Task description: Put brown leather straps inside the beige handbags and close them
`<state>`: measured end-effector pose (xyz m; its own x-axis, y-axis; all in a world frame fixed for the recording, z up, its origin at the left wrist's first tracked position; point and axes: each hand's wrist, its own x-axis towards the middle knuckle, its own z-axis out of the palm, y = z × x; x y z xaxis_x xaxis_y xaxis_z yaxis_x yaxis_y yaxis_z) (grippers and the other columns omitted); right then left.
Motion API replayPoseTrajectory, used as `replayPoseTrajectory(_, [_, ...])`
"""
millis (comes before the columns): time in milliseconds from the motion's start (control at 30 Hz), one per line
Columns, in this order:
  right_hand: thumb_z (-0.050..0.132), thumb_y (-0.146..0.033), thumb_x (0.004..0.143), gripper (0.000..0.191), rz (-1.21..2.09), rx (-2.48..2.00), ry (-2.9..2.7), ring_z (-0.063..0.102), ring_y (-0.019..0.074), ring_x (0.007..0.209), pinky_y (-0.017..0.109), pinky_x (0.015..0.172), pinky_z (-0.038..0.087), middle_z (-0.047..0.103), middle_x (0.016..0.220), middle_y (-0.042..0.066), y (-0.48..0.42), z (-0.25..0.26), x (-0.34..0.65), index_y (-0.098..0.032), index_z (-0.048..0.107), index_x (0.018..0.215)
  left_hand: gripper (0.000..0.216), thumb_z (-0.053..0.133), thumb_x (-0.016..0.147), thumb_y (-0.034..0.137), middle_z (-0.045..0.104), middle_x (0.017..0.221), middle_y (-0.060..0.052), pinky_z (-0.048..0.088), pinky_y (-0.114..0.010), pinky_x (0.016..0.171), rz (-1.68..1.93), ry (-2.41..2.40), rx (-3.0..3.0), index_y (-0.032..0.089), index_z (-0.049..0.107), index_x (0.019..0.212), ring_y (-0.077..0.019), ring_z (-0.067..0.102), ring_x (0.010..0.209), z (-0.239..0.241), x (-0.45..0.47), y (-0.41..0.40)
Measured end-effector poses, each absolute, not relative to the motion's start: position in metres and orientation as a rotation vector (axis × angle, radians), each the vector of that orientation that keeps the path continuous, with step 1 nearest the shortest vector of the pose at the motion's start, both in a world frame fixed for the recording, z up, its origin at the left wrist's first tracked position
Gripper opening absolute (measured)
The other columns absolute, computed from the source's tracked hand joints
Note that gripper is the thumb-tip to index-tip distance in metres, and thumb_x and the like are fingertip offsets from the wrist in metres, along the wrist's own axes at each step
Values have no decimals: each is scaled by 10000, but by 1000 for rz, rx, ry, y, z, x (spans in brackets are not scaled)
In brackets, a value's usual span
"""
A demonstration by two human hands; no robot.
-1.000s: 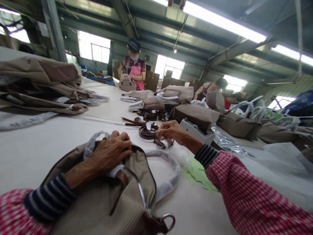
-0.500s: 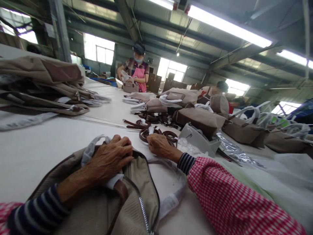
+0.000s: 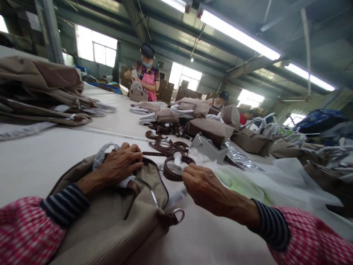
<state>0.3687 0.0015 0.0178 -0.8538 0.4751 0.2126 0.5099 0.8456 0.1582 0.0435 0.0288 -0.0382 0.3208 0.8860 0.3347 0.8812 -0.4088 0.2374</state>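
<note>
A beige handbag [image 3: 118, 217] with brown trim lies on the table in front of me, its zipper open. My left hand [image 3: 121, 162] is closed on the bag's upper edge by a wrapped handle [image 3: 101, 156], fingers curled over the opening. In my right hand [image 3: 202, 184] is a coiled brown strap [image 3: 172, 171] with a white wrap around part of it, held just above the table right of the bag. The strap's loose end reaches left toward my left hand. A metal ring [image 3: 179, 214] hangs at the bag's side.
More coiled straps [image 3: 162, 143] lie beyond the bag. A grey pouch [image 3: 208, 147] and silvery plastic [image 3: 241, 158] sit at right, near white sheeting [image 3: 292, 180]. Bags are piled at left [image 3: 38, 88] and back right [image 3: 211, 129]. A co-worker [image 3: 147, 75] in a pink apron handles a bag.
My right hand has lifted a coiled strap from the group and brought it toward me, beside the bag. My left hand stays on the bag. The view has shifted slightly right.
</note>
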Motion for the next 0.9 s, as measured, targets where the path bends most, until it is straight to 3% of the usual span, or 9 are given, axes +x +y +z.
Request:
replayPoseTrajectory(100, [559, 10, 914, 196, 96, -832, -2928, 558, 166, 819, 292, 732, 405, 683, 928, 65, -19, 13, 391, -167, 596, 838, 279, 550, 990, 392, 661, 1139, -98, 474, -438, 906, 654, 1675, 2549, 246, 747, 858, -308, 536, 1079, -38, 42, 29])
replayPoseTrajectory(233, [711, -124, 906, 188, 672, -902, -2618, 646, 154, 918, 260, 743, 463, 734, 1141, 71, -9, 29, 408, -166, 607, 754, 272, 565, 979, 420, 678, 1130, -93, 475, -447, 916, 698, 1650, 2539, 262, 745, 849, -311, 545, 1069, -37, 40, 31])
replayPoseTrajectory(333, [765, -267, 896, 221, 804, -963, -2398, 657, 155, 806, 245, 663, 463, 749, 913, 51, 19, 45, 408, -161, 657, 734, 303, 539, 990, 441, 679, 1136, -92, 470, -463, 940, 666, 1653, 2543, 260, 740, 852, -317, 543, 1088, -38, 40, 31])
replayPoseTrajectory(433, [778, -309, 860, 240, 889, -1012, -2340, 630, 138, 617, 235, 583, 448, 658, 654, 0, 55, 52, 391, -151, 669, 716, 311, 539, 987, 457, 673, 1129, -82, 478, -444, 920, 665, 1676, 2535, 263, 736, 845, -306, 547, 1073, -39, 39, 32])
replayPoseTrajectory(567, [751, -222, 865, 146, 578, -1156, -2515, 657, 133, 611, 220, 596, 428, 691, 659, 7, 103, 46, 349, -150, 700, 750, 310, 542, 990, 457, 662, 1134, -72, 480, -430, 926, 641, 1688, 2539, 262, 741, 854, -293, 541, 1069, -39, 40, 31])
replayPoseTrajectory(700, [758, -184, 855, 32, -32, -1333, -2731, 722, 188, 845, 235, 660, 411, 793, 883, 61, 143, 33, 308, -178, 787, 864, 279, 550, 1003, 418, 659, 1157, -62, 469, -439, 945, 624, 1719, 2516, 258, 737, 872, -287, 535, 1077, -39, 42, 28])
replayPoseTrajectory(900, [680, -208, 902, 189, -172, -1374, -2775, 752, 252, 996, 269, 773, 481, 813, 1063, 122, 190, 10, 265, -203, 830, 1015, 213, 586, 1009, 344, 653, 1138, -60, 463, -420, 934, 630, 1725, 2522, 237, 706, 869, -273, 526, 1074, -39, 44, 27])
